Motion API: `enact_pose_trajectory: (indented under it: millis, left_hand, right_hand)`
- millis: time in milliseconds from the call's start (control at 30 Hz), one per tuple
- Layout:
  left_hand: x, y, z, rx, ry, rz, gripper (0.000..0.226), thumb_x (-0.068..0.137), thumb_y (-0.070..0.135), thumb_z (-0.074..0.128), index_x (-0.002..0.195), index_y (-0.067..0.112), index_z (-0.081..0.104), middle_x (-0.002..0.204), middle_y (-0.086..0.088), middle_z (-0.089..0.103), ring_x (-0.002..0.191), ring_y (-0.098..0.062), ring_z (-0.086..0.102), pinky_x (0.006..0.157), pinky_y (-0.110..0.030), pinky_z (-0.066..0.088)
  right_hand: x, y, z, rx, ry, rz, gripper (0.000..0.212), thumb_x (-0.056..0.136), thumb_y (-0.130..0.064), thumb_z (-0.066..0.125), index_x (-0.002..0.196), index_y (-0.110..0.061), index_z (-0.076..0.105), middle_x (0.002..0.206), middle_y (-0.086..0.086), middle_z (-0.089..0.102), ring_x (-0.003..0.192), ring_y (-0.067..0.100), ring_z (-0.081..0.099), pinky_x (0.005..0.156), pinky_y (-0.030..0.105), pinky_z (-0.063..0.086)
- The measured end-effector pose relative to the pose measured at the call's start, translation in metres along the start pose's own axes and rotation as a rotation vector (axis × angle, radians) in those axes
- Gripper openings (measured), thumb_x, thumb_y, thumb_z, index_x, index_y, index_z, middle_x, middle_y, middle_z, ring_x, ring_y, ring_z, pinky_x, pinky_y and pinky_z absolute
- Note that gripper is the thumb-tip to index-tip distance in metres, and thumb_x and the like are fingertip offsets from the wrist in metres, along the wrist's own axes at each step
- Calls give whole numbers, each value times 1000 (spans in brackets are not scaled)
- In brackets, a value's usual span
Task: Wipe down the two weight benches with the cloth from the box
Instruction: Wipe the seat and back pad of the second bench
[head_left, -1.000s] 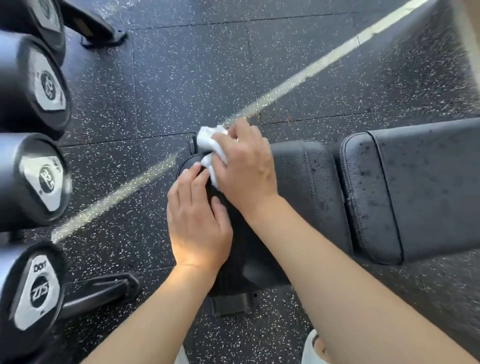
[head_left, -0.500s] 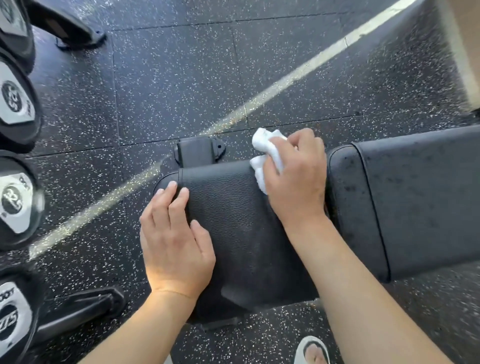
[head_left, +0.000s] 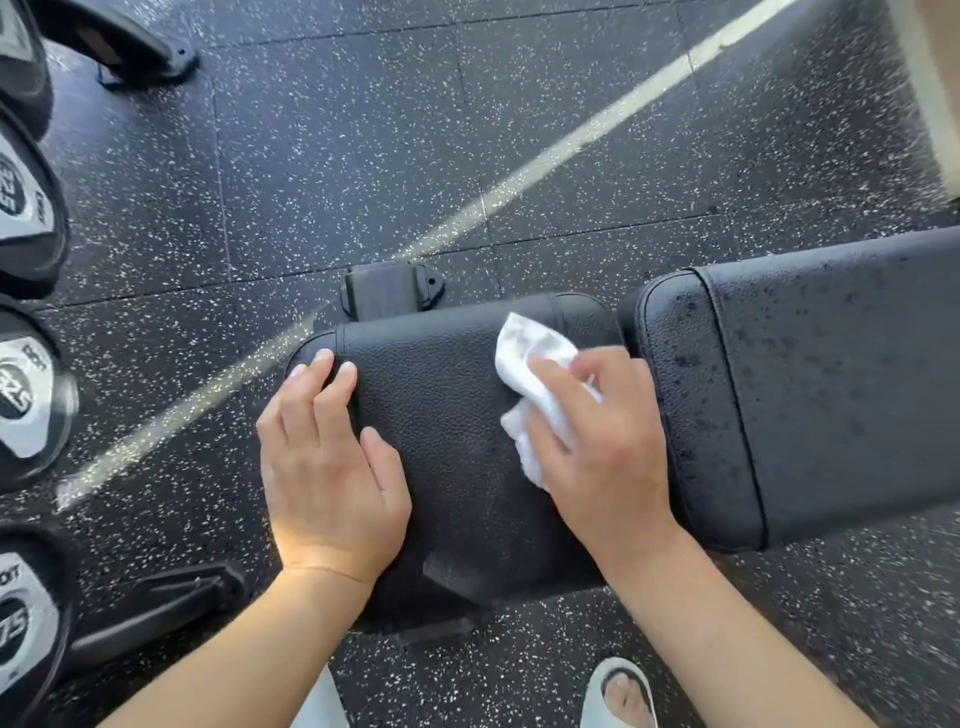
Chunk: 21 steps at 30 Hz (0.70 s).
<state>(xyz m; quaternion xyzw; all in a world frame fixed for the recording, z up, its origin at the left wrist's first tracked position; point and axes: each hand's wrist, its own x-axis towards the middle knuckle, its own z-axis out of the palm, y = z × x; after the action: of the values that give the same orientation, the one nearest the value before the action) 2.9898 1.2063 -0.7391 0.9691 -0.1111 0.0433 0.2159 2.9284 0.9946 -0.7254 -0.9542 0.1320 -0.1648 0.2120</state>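
Note:
A black padded weight bench lies across the view. Its seat pad (head_left: 447, 415) is in the middle and its long back pad (head_left: 831, 384), speckled with wet spots, runs off to the right. My right hand (head_left: 597, 441) grips a crumpled white cloth (head_left: 530, 364) and presses it on the right part of the seat pad, near the gap between the pads. My left hand (head_left: 327, 467) rests flat on the seat pad's left end, fingers straight. No second bench or box is in view.
Several black round dumbbell ends (head_left: 26, 400) on a rack line the left edge. A black bench foot (head_left: 389, 293) sticks out behind the seat pad. Speckled black rubber floor (head_left: 363, 156) with a pale diagonal line surrounds the bench. My sandalled foot (head_left: 623, 691) stands below.
My right hand has swept the cloth from the seat pad's left end rightward to near the gap. My left hand has stayed on the left end.

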Motion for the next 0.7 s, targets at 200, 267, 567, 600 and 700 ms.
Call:
enact_pose_trajectory:
  millis: [200, 267, 567, 600, 700]
  left_hand:
    - [-1, -5, 3, -1, 19, 27, 53, 93, 18, 44, 142, 1, 50, 154, -17, 45, 141, -42, 40, 123, -42, 25]
    - [-1, -6, 4, -2, 23, 31, 52, 93, 18, 44, 142, 2, 50, 154, -17, 45, 141, -42, 40, 122, -44, 28]
    - [1, -2, 1, 18, 16, 18, 53, 94, 20, 40, 141, -1, 52, 152, -19, 47, 140, -44, 42, 122, -42, 25]
    - [1, -1, 0, 21, 13, 13, 53, 94, 20, 40, 140, -1, 52, 152, -19, 47, 139, -44, 42, 122, -42, 25]
    - [1, 2, -2, 35, -3, -1, 54, 92, 19, 40, 140, -1, 53, 152, -19, 47, 139, -44, 43, 120, -37, 23]
  right_hand:
    - [-112, -37, 6, 143, -86, -178, 46, 94, -41, 74, 134, -21, 63, 114, 0, 52, 79, 27, 54, 67, 42, 50]
    - [-97, -41, 12, 161, -90, -200, 36, 96, -33, 73, 128, -18, 67, 109, 1, 52, 77, 27, 52, 66, 43, 49]
    - [105, -60, 51, 2, -65, 52, 20, 94, -25, 57, 102, -13, 71, 109, 8, 56, 95, 27, 50, 79, 42, 47]
    - [107, -63, 54, -8, -80, 39, 23, 94, -27, 53, 101, -14, 71, 110, 7, 56, 96, 27, 50, 80, 41, 46]
    - [72, -70, 47, 50, -62, -47, 35, 91, -33, 44, 98, -13, 72, 104, 10, 58, 90, 30, 51, 75, 43, 44]
